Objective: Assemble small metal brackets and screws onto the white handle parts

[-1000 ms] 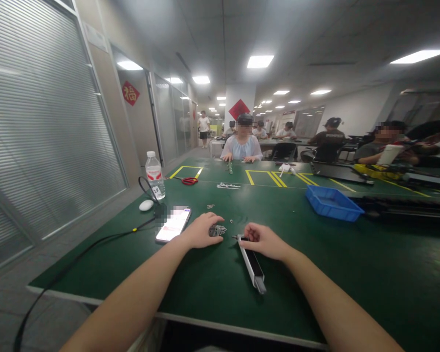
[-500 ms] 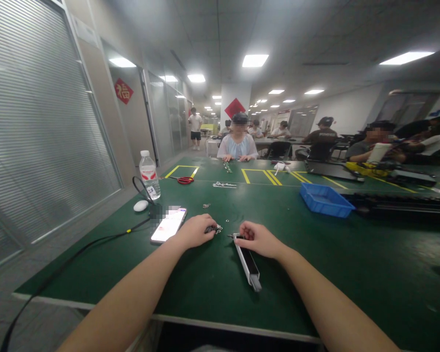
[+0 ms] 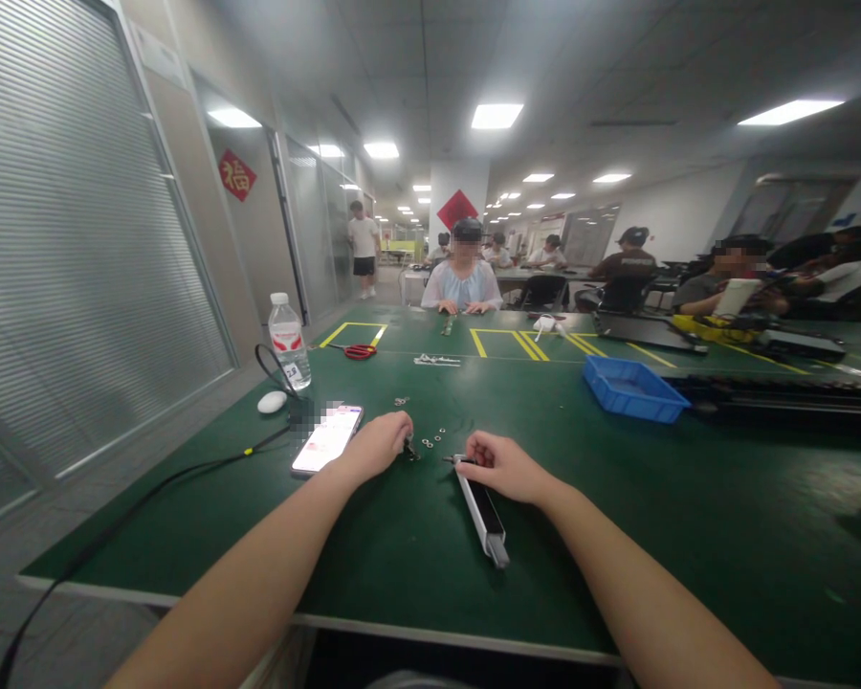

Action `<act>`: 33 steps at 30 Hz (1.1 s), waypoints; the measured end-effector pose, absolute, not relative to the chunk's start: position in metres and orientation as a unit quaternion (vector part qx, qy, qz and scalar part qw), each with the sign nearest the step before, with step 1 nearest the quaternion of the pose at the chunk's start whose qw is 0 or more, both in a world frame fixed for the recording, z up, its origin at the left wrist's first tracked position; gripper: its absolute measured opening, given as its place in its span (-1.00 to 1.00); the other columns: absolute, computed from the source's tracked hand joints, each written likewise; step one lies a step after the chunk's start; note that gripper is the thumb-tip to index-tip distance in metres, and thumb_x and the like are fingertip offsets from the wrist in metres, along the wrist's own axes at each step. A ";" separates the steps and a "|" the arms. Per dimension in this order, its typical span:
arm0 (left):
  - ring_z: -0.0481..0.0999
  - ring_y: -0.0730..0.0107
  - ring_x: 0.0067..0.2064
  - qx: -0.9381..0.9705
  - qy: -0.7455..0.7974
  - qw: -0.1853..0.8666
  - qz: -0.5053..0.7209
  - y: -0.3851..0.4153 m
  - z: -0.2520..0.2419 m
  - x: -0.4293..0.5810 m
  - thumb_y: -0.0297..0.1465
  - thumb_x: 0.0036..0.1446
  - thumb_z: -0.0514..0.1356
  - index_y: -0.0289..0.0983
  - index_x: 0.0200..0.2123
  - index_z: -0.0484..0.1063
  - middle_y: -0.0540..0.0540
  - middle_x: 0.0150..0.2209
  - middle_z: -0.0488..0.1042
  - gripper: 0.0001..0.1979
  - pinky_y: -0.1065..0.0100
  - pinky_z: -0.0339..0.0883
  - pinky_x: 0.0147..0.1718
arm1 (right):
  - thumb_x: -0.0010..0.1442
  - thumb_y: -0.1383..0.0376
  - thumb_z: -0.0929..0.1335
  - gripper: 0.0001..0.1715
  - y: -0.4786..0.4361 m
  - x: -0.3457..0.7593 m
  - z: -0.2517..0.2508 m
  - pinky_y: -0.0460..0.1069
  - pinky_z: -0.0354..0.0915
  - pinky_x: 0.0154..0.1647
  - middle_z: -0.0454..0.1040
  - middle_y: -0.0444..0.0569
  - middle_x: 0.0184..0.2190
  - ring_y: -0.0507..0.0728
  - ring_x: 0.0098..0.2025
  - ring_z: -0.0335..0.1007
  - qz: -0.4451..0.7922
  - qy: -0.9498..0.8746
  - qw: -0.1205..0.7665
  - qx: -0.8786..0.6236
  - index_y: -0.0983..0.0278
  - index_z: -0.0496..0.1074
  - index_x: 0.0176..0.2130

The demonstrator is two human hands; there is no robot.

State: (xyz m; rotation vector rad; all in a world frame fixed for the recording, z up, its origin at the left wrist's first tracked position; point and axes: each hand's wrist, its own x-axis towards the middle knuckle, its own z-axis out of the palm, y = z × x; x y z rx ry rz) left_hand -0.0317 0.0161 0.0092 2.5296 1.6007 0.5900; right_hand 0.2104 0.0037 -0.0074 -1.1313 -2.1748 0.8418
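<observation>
My left hand (image 3: 377, 448) is closed in a pinch just right of the phone. Small dark metal pieces (image 3: 411, 452) show at its fingertips, though what exactly it grips is too small to make out. Several small metal rings (image 3: 429, 443) lie scattered between my two hands. My right hand (image 3: 503, 467) has thumb and curled fingers on the upper end of a white and black electric screwdriver (image 3: 485, 514). The tool lies slanted on the table, with its thin bit (image 3: 449, 459) toward the rings and its grey end toward me.
On the green table (image 3: 387, 565) are a lit phone (image 3: 328, 440), a water bottle (image 3: 288, 342), a white mouse-like object (image 3: 272, 402), a black cable (image 3: 193, 474), red-handled scissors (image 3: 360, 351), silvery strips (image 3: 437, 361) and a blue tray (image 3: 635, 390). A person (image 3: 463, 277) sits opposite.
My left hand has drawn slightly left and up from the small parts, and the rings lie more spread out. My right hand and the screwdriver have hardly moved.
</observation>
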 end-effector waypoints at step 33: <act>0.42 0.28 -0.14 0.731 0.591 0.096 0.328 0.040 -0.012 -0.042 -0.43 0.17 -0.05 -0.26 -0.28 0.42 -0.10 -0.24 0.47 -0.75 0.28 0.27 -0.12 | 0.06 0.06 0.33 -0.67 0.004 0.211 -0.009 -0.11 0.10 -0.51 0.27 -0.17 -0.53 -0.02 -0.49 0.14 0.299 -0.810 0.266 -0.427 0.27 0.27 -0.39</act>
